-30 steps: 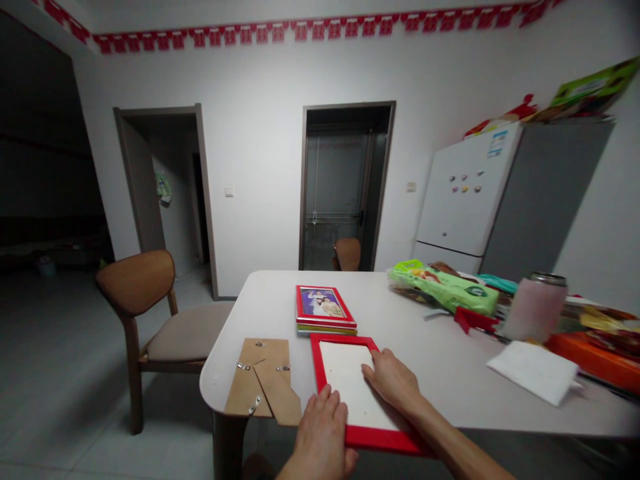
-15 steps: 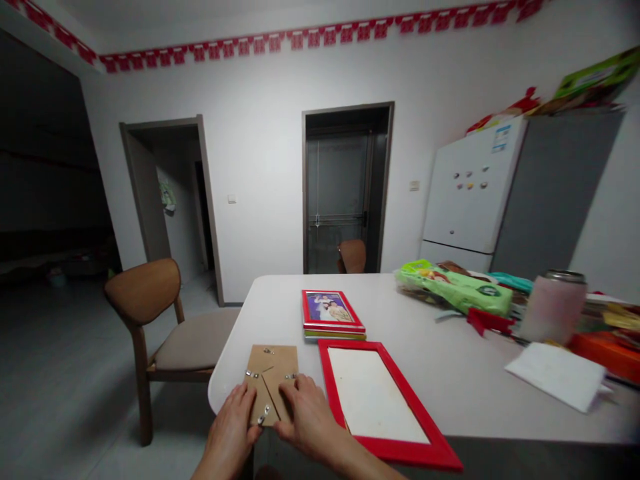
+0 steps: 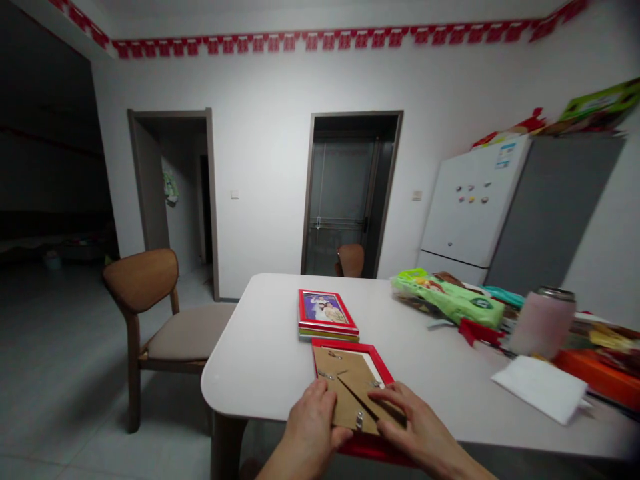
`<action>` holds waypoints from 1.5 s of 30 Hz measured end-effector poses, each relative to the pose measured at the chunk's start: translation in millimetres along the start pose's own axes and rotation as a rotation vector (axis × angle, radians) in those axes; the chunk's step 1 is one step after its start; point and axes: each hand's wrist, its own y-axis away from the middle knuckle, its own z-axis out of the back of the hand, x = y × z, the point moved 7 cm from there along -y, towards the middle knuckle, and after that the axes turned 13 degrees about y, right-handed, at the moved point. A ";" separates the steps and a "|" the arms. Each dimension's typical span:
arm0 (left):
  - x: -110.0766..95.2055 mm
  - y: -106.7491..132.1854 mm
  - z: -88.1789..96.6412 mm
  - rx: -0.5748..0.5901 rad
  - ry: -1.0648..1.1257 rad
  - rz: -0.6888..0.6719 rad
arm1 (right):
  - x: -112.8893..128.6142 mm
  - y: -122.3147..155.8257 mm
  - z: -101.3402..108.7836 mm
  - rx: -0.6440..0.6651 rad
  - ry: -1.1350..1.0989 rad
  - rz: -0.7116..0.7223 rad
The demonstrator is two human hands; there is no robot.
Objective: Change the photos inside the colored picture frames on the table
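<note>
A red picture frame [image 3: 381,365] lies face down at the near edge of the white table [image 3: 260,360]. A brown backing board [image 3: 345,387] with metal clips and a fold-out stand rests on top of it. My left hand [image 3: 313,423] grips the board's near left edge, fingers curled over it. My right hand [image 3: 417,427] lies on the board's near right part, fingers spread flat and pressing down. Just beyond the frame sits a small stack of frames [image 3: 325,313], the top one red with a photo in it.
A wooden chair [image 3: 150,307] stands left of the table. On the right of the table are a green snack pack [image 3: 447,297], a pink flask [image 3: 543,323], a white tissue [image 3: 537,387] and assorted packets. A white fridge [image 3: 475,203] stands behind, with two doorways in the far wall.
Both hands picked the backing board up from the table left of the frame and moved it right, onto the back of the red frame.
</note>
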 end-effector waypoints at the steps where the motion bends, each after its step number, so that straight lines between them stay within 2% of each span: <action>1: -2.5 -3.3 -5.5 0.012 0.003 -0.006 | -8.5 0.9 -0.6 -0.002 0.013 -0.011; 6: -1.9 -13.4 -18.5 0.048 -0.042 -0.014 | -30.2 -3.4 -8.0 -0.049 0.049 -0.024; 10: 3.4 -15.0 -23.0 0.073 -0.095 -0.001 | -28.3 -3.6 -12.8 -0.100 0.114 0.028; 16: 5.4 -6.5 -20.6 0.090 -0.098 -0.012 | -24.2 -0.9 -15.6 -0.097 0.172 0.095; 22: 5.2 4.7 -23.2 0.127 -0.044 -0.106 | -32.1 -20.1 -14.2 -0.151 0.310 -0.001; 27: 4.4 4.5 -24.8 0.116 -0.066 -0.077 | -35.1 -30.9 -16.0 -0.182 0.371 -0.010; 33: 3.3 4.1 -22.2 0.144 -0.056 -0.051 | -42.5 -46.1 -17.2 -0.106 0.348 -0.016; 39: 1.2 4.8 -18.0 0.139 -0.069 -0.030 | -40.4 -50.8 -13.8 -0.120 0.347 -0.043; 45: 4.4 5.6 -16.5 0.114 -0.072 -0.012 | -32.9 -39.2 -13.9 -0.076 0.328 0.073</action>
